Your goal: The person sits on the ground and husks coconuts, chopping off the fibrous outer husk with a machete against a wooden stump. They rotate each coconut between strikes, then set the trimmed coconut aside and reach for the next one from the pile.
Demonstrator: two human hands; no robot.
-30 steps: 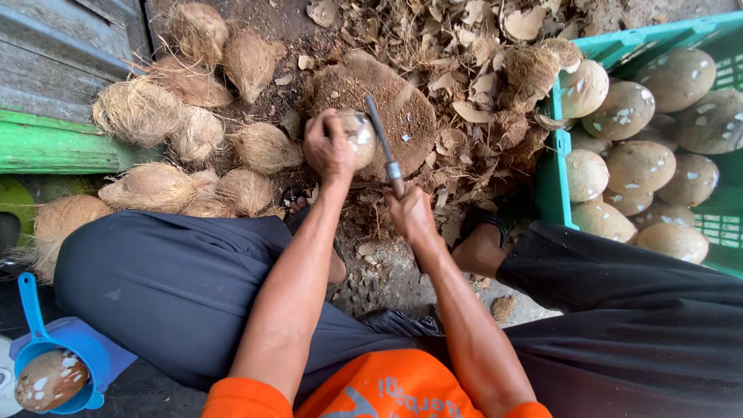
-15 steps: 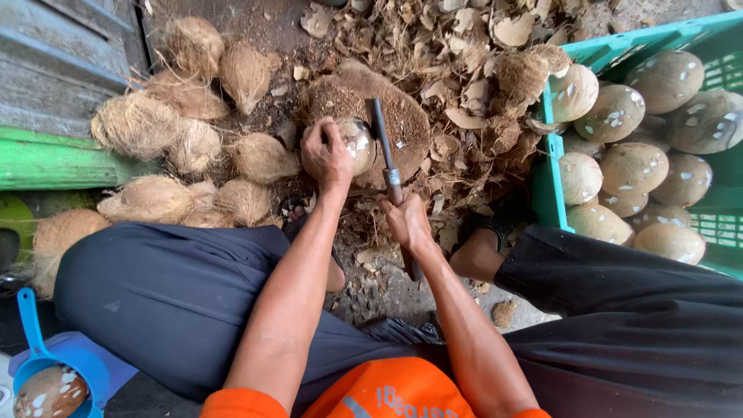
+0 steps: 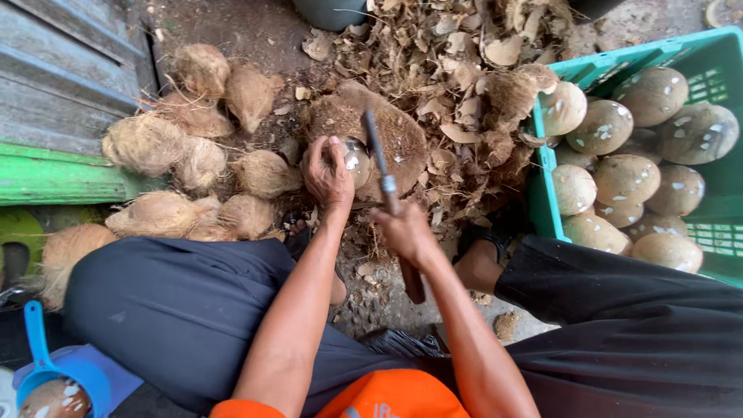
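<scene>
- Gripping a partly peeled coconut [image 3: 354, 161], the left hand [image 3: 326, 172] has its fingers curled closed over the nut's top and near side, pressing it down on a round, fibre-covered chopping block [image 3: 402, 139] among the husk scraps [image 3: 464, 70].
- The right hand [image 3: 404, 231] is closed in a fist around the handle of a long knife [image 3: 381, 166].
- The knife's long axis runs nearly straight away from the person, tilted slightly leftward: handle end low, by the knee, tip pointing up-frame past the coconut toward the far edge of the block.
- The blade lies just beside the coconut's right side, very near the left thumb and fingertips.
- I judge the main risk to be a cut to the left hand: the nut is round and smooth where peeled, so a glancing stroke could skid off the shell toward the fingers.
- The nut could also roll or pop free on the uneven, fibrous block if the downward grip slackens as the blade lands.
- A bare foot [image 3: 478, 265] sits close beside the block, so a dropped or deflected blade could reach it.
- Peeled coconuts fill the green crate [image 3: 542, 193] on the right; unhusked ones [image 3: 155, 143] lie heaped on the left, well apart from the blade.
</scene>
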